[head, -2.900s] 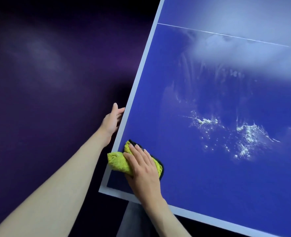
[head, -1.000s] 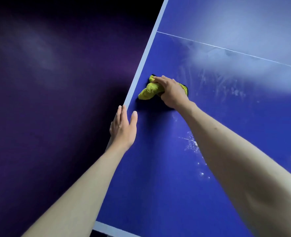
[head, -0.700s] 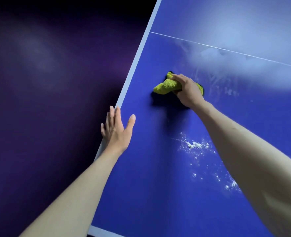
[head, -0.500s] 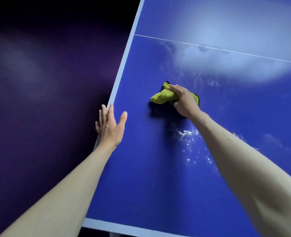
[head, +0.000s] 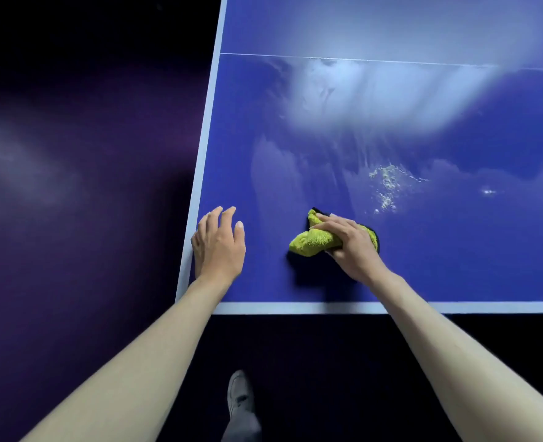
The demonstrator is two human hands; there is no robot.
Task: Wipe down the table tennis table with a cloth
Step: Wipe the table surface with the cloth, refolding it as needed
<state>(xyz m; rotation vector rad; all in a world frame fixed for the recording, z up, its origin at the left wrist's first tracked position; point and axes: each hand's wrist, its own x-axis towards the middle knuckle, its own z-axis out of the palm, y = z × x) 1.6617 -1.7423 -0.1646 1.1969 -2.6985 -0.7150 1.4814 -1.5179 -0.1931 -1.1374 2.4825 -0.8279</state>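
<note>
I see my right hand (head: 348, 242) pressing down on the yellow-green cloth (head: 315, 239), fingers curled over the bunched fabric and holding it against the blue table (head: 455, 256). The cloth sits on the playing surface near the table's near edge, a little in from the near-left corner, with one fluffy end sticking out to the left of my hand and a dark underside showing at its far and right borders. It casts a dark shadow on the blue just in front of my wrist.

My left hand (head: 219, 247) lies flat by the left edge of the table, close to the near-left corner, its fingers straight and slightly spread, holding nothing. Its heel overlaps the white border line (head: 200, 173) that runs along the left edge; whether the palm fully touches the surface I cannot tell.

Beyond the cloth, toward the middle of the table, a patch of white powdery specks (head: 386, 186) lies on the blue, and pale streaky smears (head: 359, 100) spread farther out, up to the thin white line (head: 359, 60) crossing the table.

Below the near edge, on the dark floor, I see a grey shoe (head: 240, 393) and part of a trouser leg.
</note>
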